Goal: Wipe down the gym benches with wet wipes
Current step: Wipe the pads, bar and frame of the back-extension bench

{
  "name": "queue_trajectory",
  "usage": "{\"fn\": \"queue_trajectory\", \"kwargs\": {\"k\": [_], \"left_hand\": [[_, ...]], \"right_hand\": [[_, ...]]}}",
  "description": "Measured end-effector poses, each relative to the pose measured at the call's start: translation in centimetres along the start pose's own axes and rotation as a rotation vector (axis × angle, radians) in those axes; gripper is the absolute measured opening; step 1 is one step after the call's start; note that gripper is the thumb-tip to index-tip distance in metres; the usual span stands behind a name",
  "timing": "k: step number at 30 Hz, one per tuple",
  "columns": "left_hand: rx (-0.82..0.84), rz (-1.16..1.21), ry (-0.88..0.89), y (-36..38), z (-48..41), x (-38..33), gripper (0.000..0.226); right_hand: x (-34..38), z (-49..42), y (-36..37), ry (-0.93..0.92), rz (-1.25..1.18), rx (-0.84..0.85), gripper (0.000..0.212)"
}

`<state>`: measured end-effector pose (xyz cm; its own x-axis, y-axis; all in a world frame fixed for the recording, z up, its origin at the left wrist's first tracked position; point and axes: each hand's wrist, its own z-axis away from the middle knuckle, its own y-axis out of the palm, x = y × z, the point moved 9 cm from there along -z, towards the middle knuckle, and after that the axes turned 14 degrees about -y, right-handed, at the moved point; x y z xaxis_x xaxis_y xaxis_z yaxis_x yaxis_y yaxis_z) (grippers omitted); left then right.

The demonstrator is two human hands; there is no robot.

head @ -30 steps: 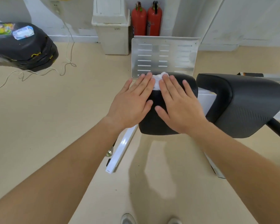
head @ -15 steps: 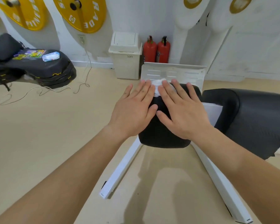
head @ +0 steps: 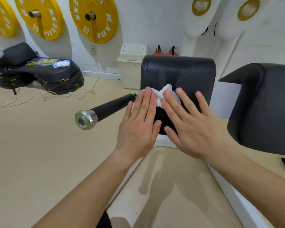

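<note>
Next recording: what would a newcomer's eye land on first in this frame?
At centre, the left hand and right hand press flat on a white wet wipe against a black bench pad. Bright yellow weight plates hang on the wall at upper left. A black bar with a silver cap juts out to the left of the pad.

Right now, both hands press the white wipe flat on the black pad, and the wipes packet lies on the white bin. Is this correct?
Not quite: the wipes packet lies on the black bench at the far left, as the head view shows. The rest is right.
</note>
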<state>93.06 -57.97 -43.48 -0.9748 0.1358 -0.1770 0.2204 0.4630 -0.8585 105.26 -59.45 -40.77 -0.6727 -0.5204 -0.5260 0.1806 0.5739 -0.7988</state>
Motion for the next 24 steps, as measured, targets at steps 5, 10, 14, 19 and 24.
{"fn": "queue_trajectory", "kwargs": {"k": [5, 10, 14, 19, 24], "left_hand": [[-0.024, 0.064, 0.004, -3.6, -6.7, 0.1, 0.064], [-0.046, 0.042, 0.069, -1.4, -1.0, 0.8, 0.064], [0.018, 0.032, 0.074, 2.1, 5.2, 1.4, 0.063], [-0.197, 0.236, 0.098, -2.5, 1.7, 0.7, 0.047], [-0.402, 0.380, 0.055, -5.9, -0.4, 1.1, 0.025]], "right_hand": [[-5.4, -4.9, -2.9, 0.102, -0.018, -0.029, 0.068], [-0.5, -1.3, -0.7, -0.045, -0.046, 0.005, 0.073], [3.4, 1.9, 1.0, -0.120, -0.088, -0.004, 0.070], [1.3, -0.4, -2.2, -0.110, -0.049, -0.176, 0.062], [-1.5, -1.3, -4.0, -0.002, -0.010, -0.365, 0.044]]}}
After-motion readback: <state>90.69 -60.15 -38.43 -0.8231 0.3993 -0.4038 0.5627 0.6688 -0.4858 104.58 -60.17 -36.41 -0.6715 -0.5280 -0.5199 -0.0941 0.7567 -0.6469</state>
